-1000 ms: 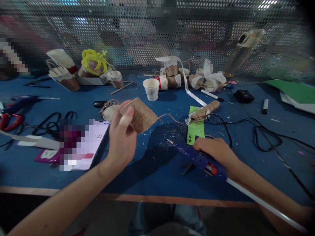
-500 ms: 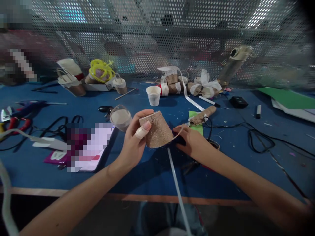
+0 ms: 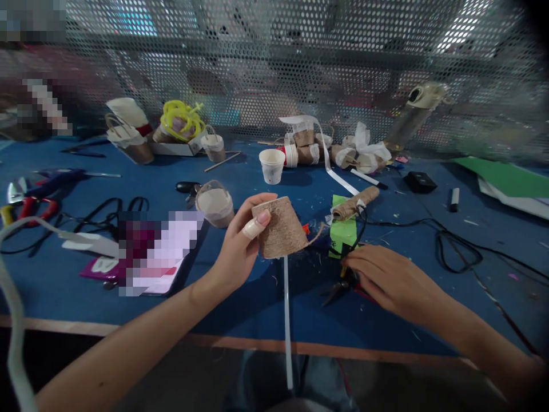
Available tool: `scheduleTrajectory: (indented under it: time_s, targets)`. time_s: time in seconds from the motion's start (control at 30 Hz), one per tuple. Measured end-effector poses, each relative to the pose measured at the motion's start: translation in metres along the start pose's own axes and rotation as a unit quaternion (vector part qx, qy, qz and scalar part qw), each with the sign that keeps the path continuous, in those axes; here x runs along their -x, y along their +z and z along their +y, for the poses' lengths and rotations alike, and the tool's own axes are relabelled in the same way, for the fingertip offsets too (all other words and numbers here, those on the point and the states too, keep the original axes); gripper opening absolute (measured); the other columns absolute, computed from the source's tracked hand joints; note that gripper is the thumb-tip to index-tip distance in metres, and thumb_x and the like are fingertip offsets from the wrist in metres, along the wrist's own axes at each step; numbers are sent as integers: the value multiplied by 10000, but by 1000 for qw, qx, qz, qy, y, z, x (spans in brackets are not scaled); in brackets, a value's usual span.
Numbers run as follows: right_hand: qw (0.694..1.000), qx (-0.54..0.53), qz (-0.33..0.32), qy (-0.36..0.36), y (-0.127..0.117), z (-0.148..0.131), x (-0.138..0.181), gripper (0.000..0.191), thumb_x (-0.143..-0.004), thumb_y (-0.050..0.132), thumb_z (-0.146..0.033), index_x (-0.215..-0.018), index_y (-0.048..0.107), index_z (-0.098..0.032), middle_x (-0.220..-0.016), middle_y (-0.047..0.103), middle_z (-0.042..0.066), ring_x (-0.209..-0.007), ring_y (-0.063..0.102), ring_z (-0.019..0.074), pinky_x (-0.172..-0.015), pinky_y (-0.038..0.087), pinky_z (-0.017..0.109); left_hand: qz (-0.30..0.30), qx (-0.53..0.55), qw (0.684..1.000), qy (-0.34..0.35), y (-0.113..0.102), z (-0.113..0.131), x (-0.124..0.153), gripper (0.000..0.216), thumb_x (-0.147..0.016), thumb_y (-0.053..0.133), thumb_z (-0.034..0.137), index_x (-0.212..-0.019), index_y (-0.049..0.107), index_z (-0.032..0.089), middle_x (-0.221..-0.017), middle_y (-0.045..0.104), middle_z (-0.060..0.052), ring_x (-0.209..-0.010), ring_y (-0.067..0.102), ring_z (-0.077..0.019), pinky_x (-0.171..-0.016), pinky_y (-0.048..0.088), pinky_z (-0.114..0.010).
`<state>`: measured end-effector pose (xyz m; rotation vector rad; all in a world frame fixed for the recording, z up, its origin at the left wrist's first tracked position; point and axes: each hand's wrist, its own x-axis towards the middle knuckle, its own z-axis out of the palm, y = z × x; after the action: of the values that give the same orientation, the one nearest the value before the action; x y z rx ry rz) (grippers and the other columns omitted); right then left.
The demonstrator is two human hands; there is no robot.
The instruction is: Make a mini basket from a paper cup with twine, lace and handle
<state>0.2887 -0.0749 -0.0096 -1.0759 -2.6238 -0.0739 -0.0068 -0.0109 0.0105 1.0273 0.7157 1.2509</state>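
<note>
My left hand [image 3: 242,240] grips a twine-wrapped cup [image 3: 281,229], tilted on its side, with thumb and fingers around it. A loose twine end [image 3: 316,234] sticks out from its lower right edge. My right hand [image 3: 381,274] is lower right of the cup, its fingers closed on the handles of scissors [image 3: 338,289] with dark, parted blades, lying on the table. Part of the handles is hidden by the fingers. A long translucent stick [image 3: 287,326] runs from beneath the cup toward me; its far end is hidden. A dark blue tool with an orange tip [image 3: 305,229] lies behind the cup.
A wrapped twine roll [image 3: 355,203] lies on green paper [image 3: 343,232]. White cups [image 3: 271,166] and small twine buckets [image 3: 214,203] stand farther back. Left are a phone [image 3: 171,252], a glue gun [image 3: 64,177] and red-handled pliers [image 3: 38,209]. Black cable [image 3: 446,246] loops at right.
My right hand has left the twine end by the cup and moved right and down to the scissors. The stick has swung more upright in view. My left hand still holds the cup.
</note>
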Motion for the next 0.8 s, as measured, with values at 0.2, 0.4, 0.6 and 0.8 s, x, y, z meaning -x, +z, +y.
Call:
scheduleTrajectory:
  time_s: [0.2, 0.4, 0.6, 0.8]
  targets:
    - [995, 37, -92, 23, -5, 10, 21, 488, -891, 440, -29, -1339, 570, -170, -1326, 640, 131, -1248, 584, 300, -1031, 520, 524, -26, 28, 999, 2, -1, -1, -1, 345, -849, 709, 422, -1140, 675, 240, -1085, 681, -56, -998, 637, -221, -839, 537, -305]
    - [990, 34, -128, 41, -15, 7, 16, 517, -781, 449, 33, -1230, 614, -161, -1335, 593, 151, -1254, 551, 329, -962, 551, 523, -57, 25, 998, 3, -2, -3, -2, 375, -835, 726, 420, -1154, 656, 234, -1102, 701, -65, -1038, 646, -236, -836, 532, -300]
    - [987, 55, -150, 27, -12, 5, 18, 455, -805, 485, 25, -1216, 613, -121, -1165, 639, 150, -1067, 602, 315, -894, 545, 504, -62, 24, 998, -4, -3, -3, -3, 353, -841, 721, 420, -1138, 668, 236, -1128, 699, -68, -1026, 648, -232, -833, 543, -307]
    - [960, -100, -237, 109, -35, 1, 3, 332, -803, 534, -7, -1060, 600, -208, -1112, 624, 74, -937, 623, 228, -780, 502, 356, -47, 11, 999, -3, -4, -4, -5, 366, -810, 745, 446, -1113, 692, 248, -1100, 691, -62, -978, 645, -220, -813, 552, -302]
